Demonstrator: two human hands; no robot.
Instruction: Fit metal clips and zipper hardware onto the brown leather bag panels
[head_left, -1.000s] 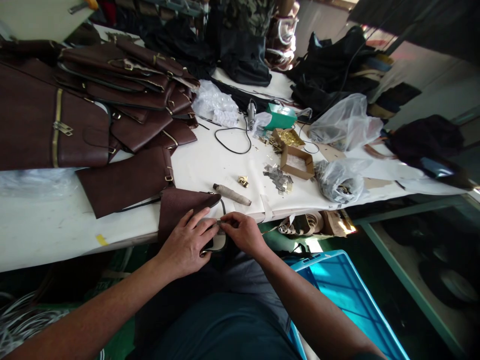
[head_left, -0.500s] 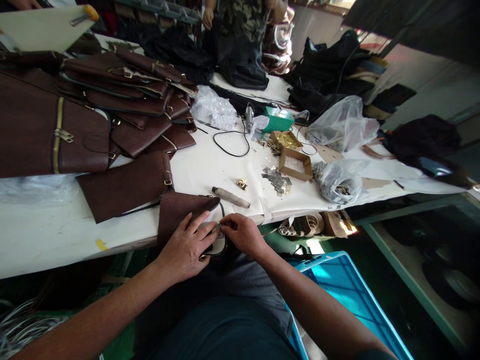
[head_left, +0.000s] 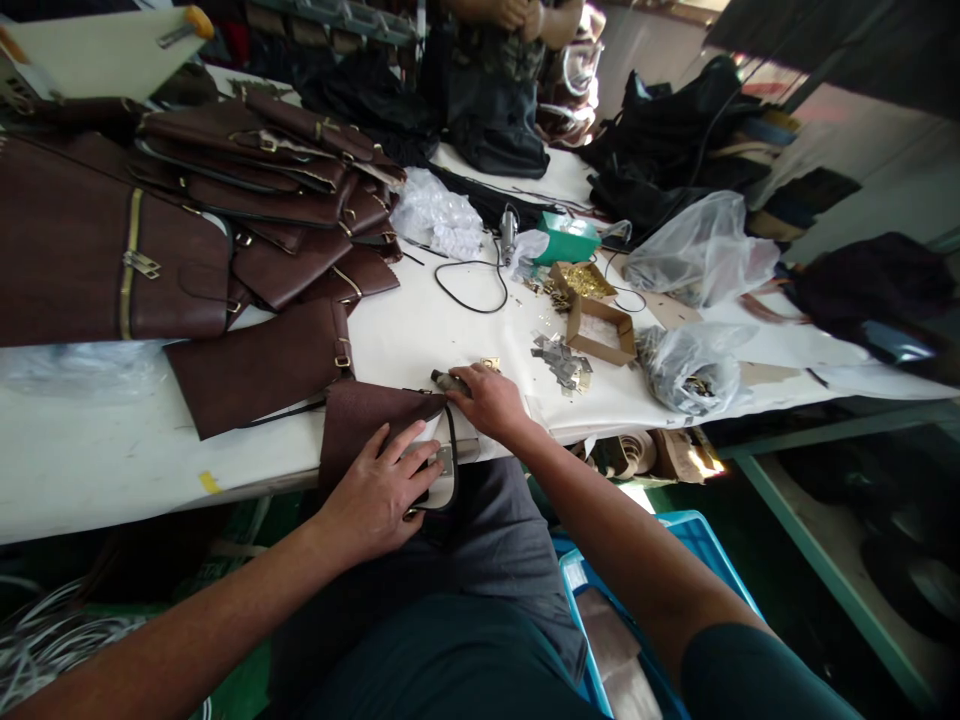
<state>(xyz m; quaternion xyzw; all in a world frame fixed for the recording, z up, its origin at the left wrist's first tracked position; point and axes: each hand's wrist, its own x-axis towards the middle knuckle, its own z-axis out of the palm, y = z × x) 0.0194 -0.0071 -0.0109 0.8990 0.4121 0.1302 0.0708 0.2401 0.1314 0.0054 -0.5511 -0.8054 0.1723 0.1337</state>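
My left hand [head_left: 379, 490] holds a brown leather bag piece [head_left: 367, 405] at the table's front edge, fingers spread over it and thumb at its lower edge. The piece's dark-edged, pale-lined end extends past the fingertips, with a small grey metal plate [head_left: 445, 461] showing there. My right hand [head_left: 487, 400] is closed around a cloth-wrapped rod-like tool [head_left: 444, 380] lying on the table; its dark tip sticks out to the left and the rest is hidden. Just beyond that hand lies gold metal hardware [head_left: 490, 364], partly covered.
Stacked brown leather bags [head_left: 247, 190] fill the left. To the right are grey metal plates [head_left: 561, 362], cardboard boxes [head_left: 600, 345], a green box [head_left: 568, 240] and plastic bags [head_left: 686, 375]. A blue crate [head_left: 574, 590] stands below. Another person's hands [head_left: 521, 15] show across the table.
My right hand has moved from the end of the leather piece up and right onto the wrapped tool. My left hand stays on the leather. The view has shifted slightly.
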